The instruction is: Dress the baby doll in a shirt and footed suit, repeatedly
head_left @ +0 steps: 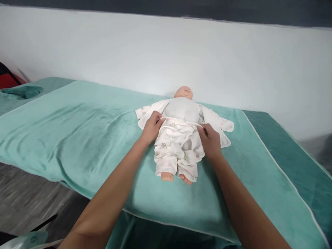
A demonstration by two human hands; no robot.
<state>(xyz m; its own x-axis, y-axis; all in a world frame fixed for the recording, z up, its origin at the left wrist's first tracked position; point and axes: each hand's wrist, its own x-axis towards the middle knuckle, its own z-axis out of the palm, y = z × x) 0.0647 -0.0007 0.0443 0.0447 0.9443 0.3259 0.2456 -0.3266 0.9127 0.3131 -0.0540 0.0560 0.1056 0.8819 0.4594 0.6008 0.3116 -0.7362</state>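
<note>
A baby doll (183, 92) lies on its back, head toward the wall and feet toward me. Its white printed jacket (216, 119) is spread open with the sleeves out to both sides, baring a pale grey cloth torso (182, 109). White printed baby pants (171, 138) cover the legs, and both bare feet (167, 176) poke out of the cuffs. At the waistband's left end my left hand (152, 127) pinches the cloth. My right hand (210, 140) grips the waistband's right end. Grey shows through an opening in the crotch of the pants.
A light green cloth (85, 121) covers the table, with darker green cloth (275, 128) at the right end. Behind it rises a white wall (116, 52). Something red (8, 81) stands at far left, and a partly seen clear plastic item (28, 239) is at lower left.
</note>
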